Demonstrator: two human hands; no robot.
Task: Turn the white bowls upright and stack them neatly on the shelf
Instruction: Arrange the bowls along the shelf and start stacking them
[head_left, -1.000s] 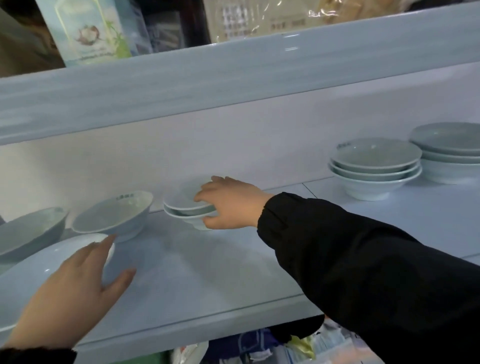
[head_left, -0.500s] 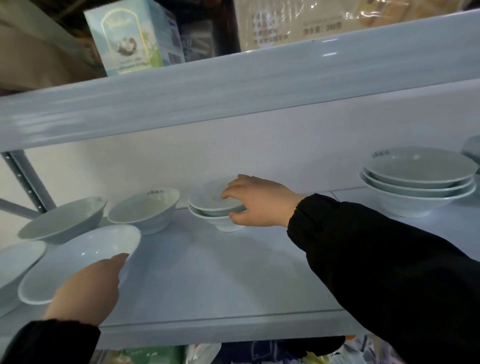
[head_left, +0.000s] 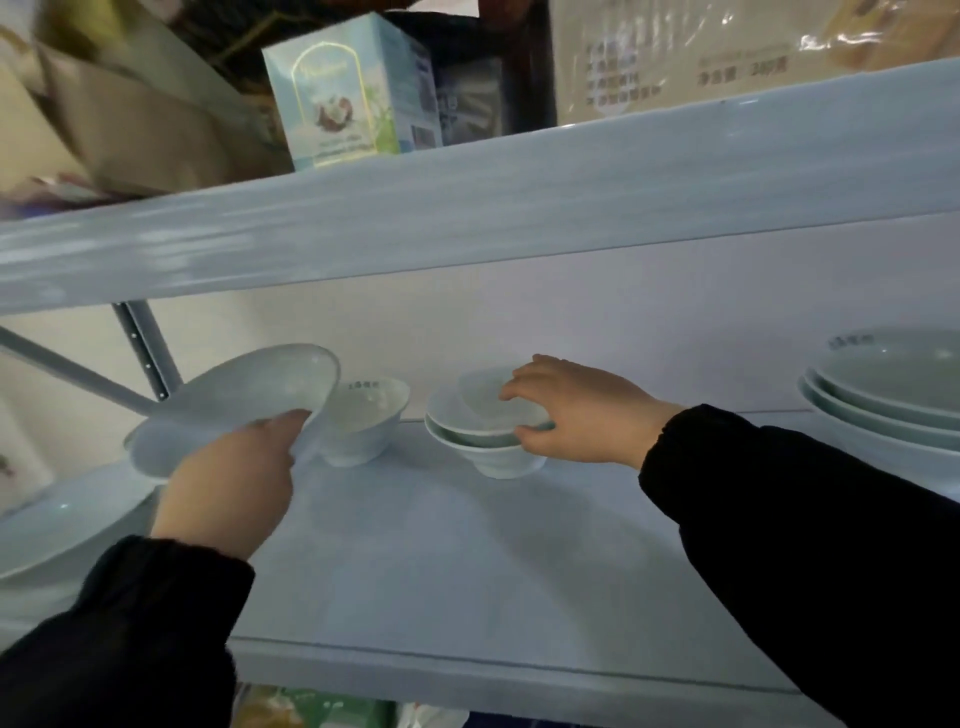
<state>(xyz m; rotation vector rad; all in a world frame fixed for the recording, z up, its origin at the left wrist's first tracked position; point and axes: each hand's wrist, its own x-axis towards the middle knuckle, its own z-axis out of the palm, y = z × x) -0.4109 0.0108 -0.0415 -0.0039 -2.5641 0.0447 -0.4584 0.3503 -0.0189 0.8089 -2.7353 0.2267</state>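
My left hand (head_left: 228, 478) grips a wide white bowl (head_left: 234, 405) by its near rim and holds it tilted above the shelf (head_left: 467, 571). Behind it stands a smaller upright bowl (head_left: 366, 421) with printed characters inside. At the middle of the shelf, my right hand (head_left: 576, 410) grips the rim of a small stack of white bowls (head_left: 483, 436), fingers on top and thumb underneath the rim. A taller stack of wide bowls (head_left: 893, 400) stands upright at the far right.
Another wide bowl (head_left: 57, 525) lies at the left edge of the shelf. A metal brace (head_left: 140, 353) runs behind it. The upper shelf board (head_left: 519, 208) hangs low overhead, carrying a light blue box (head_left: 348, 88) and packaged goods.
My left hand took hold of the wide bowl and lifted it up and rightward, tilted. My right hand stayed on the small stack. The view shifted left.
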